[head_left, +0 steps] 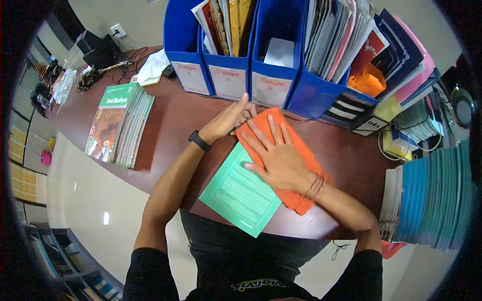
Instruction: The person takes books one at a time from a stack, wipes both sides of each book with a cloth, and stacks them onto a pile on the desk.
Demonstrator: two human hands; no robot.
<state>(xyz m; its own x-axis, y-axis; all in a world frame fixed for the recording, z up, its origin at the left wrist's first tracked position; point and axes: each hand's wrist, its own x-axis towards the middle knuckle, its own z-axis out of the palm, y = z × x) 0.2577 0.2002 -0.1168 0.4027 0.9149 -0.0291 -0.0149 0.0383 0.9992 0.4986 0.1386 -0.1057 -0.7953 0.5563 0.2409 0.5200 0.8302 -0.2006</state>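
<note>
A green book (241, 195) lies at a slant on the desk, its pale printed text facing up. Over its upper right part spreads an orange cloth (301, 165), folded in layers. My right hand (281, 160) presses flat on the cloth with fingers spread. At the book's top corner is my left hand (228, 118), wearing a black band on the wrist; its fingers are bent in against the corner, partly hidden, with one digit pointing up. The cloth hides much of the book's upper edge.
Blue file holders (233, 75) with papers stand along the back. A stack of books (120, 125) sits on the left of the brown desk (173, 120). Tall piles of teal and blue books (432, 195) line the right side, near a cable and an orange bundle (369, 80).
</note>
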